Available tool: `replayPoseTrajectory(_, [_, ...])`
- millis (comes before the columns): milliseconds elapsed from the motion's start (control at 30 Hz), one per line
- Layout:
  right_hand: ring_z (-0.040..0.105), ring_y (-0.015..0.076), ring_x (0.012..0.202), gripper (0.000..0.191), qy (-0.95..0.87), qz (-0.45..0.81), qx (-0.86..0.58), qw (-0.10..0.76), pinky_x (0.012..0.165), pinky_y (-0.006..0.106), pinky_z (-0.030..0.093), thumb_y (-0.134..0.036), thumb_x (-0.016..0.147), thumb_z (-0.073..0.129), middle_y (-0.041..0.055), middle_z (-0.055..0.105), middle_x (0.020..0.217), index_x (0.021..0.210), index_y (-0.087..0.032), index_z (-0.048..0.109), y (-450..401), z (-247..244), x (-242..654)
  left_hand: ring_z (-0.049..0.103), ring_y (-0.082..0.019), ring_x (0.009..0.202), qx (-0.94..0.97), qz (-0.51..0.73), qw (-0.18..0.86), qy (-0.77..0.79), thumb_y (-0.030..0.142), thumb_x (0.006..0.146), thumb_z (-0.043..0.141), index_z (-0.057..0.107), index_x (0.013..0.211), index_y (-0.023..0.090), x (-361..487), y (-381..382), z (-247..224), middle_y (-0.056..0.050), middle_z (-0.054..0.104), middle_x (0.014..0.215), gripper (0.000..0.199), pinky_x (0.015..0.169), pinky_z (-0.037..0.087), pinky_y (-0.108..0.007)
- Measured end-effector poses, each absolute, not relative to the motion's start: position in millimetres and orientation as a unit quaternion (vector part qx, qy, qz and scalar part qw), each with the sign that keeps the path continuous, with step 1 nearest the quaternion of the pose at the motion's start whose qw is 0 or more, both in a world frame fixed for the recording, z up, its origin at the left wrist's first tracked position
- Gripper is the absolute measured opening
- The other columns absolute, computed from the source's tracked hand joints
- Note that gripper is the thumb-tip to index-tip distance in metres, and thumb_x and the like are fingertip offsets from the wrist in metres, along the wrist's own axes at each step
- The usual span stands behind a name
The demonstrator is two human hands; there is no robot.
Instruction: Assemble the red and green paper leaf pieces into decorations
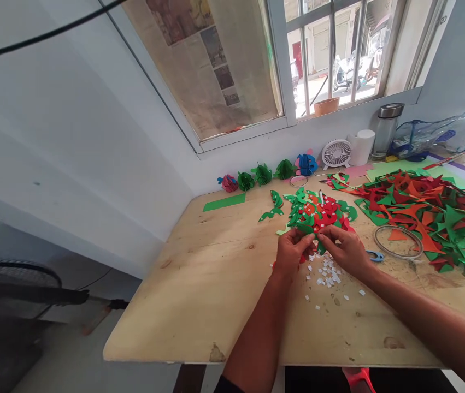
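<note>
Both hands meet over the wooden table. My left hand pinches a green paper piece from the left. From the right, my right hand has its fingers pressed together at the edge of the same piece. Beyond the hands lies a pile of red and green cut paper shapes, many with small white squares on them. Loose white squares are scattered just below the hands. The fingertips partly hide the held piece.
Paper scraps are heaped at the right, beside a tape ring and blue-handled scissors. Folded paper balls, a small white fan and a bottle line the wall. A green strip lies back left.
</note>
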State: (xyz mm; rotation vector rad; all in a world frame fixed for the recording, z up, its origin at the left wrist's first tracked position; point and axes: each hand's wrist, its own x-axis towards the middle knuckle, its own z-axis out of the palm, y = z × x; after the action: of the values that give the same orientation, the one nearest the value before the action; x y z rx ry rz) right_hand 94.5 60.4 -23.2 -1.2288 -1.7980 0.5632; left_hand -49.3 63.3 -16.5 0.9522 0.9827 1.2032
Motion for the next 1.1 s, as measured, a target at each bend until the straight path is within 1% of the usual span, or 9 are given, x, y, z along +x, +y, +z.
replayPoseTrajectory(133, [0.046,0.0114,0.05,0.027,-0.712,0.241,-0.494,0.436,0.047,0.022,0.036,-0.038,0.084,0.048,-0.0009,0.055,0.054,0.072,-0.017,0.059,62.3,-25.6,92.9,0.047,-0.007,0.04,0.436,0.558,0.53,0.466,0.046,0.061,0.071,0.06,0.067,0.012,-51.8,64.6,-13.8,0.002,0.055,0.051,0.035,0.038,0.035,-0.019])
replayPoseTrajectory(267, [0.049,0.0122,0.052,0.029,-0.718,0.237,-0.495,0.429,0.048,0.022,0.038,-0.039,0.083,0.047,0.0012,0.06,0.058,0.074,-0.017,0.063,63.6,-28.0,91.9,0.043,-0.004,0.041,0.429,0.585,0.499,0.474,0.044,0.06,0.072,0.062,0.067,0.012,-52.9,67.7,-16.6,0.003,0.054,0.054,0.034,0.041,0.035,-0.018])
replayPoseTrajectory(400, [0.047,0.012,0.05,0.028,-0.722,0.224,-0.499,0.424,0.048,0.022,0.037,-0.038,0.083,0.048,0.0002,0.057,0.054,0.076,-0.017,0.064,63.3,-28.9,91.0,0.046,-0.006,0.044,0.403,0.603,0.518,0.453,0.044,0.06,0.072,0.061,0.063,0.012,-52.7,68.6,-19.8,0.003,0.054,0.053,0.034,0.043,0.036,-0.018])
replayPoseTrajectory(600, [0.05,0.0126,0.053,0.028,-0.72,0.232,-0.502,0.419,0.049,0.022,0.037,-0.038,0.083,0.047,0.0013,0.061,0.058,0.073,-0.017,0.062,61.1,-27.2,89.8,0.047,-0.006,0.043,0.352,0.611,0.57,0.423,0.043,0.061,0.071,0.064,0.071,0.011,-55.3,67.0,-16.7,0.0,0.058,0.057,0.034,0.042,0.037,-0.019])
replayPoseTrajectory(733, [0.053,0.0133,0.055,0.027,-0.714,0.239,-0.507,0.421,0.05,0.023,0.038,-0.038,0.083,0.048,0.0023,0.063,0.062,0.075,-0.017,0.063,59.8,-25.2,89.4,0.047,-0.006,0.043,0.361,0.609,0.566,0.422,0.041,0.063,0.069,0.067,0.073,0.01,-57.1,67.4,-14.7,0.0,0.058,0.056,0.032,0.042,0.037,-0.019])
replayPoseTrajectory(867, [0.053,0.0135,0.055,0.026,-0.71,0.256,-0.502,0.421,0.05,0.023,0.038,-0.037,0.082,0.048,0.0018,0.062,0.059,0.074,-0.017,0.063,57.8,-20.5,89.8,0.048,-0.007,0.045,0.36,0.608,0.575,0.412,0.04,0.064,0.069,0.068,0.074,0.011,-58.9,67.7,-14.0,0.0,0.058,0.056,0.03,0.043,0.038,-0.019])
replayPoseTrajectory(1000, [0.056,0.0145,0.064,0.024,-0.713,0.295,-0.474,0.424,0.055,0.023,0.041,-0.033,0.084,0.046,0.0031,0.064,0.069,0.08,-0.016,0.062,56.7,-16.4,91.1,0.048,-0.007,0.045,0.387,0.586,0.571,0.425,0.038,0.064,0.069,0.069,0.072,0.012,-58.6,65.9,-12.1,0.0,0.058,0.054,0.028,0.043,0.037,-0.019])
replayPoseTrajectory(1100, [0.053,0.0131,0.06,0.023,-0.719,0.334,-0.445,0.416,0.053,0.023,0.04,-0.034,0.083,0.047,0.0018,0.061,0.067,0.079,-0.016,0.061,57.2,-16.9,91.2,0.047,-0.007,0.045,0.423,0.557,0.563,0.439,0.038,0.064,0.069,0.068,0.068,0.011,-55.1,62.8,-10.4,0.001,0.056,0.052,0.027,0.044,0.036,-0.019])
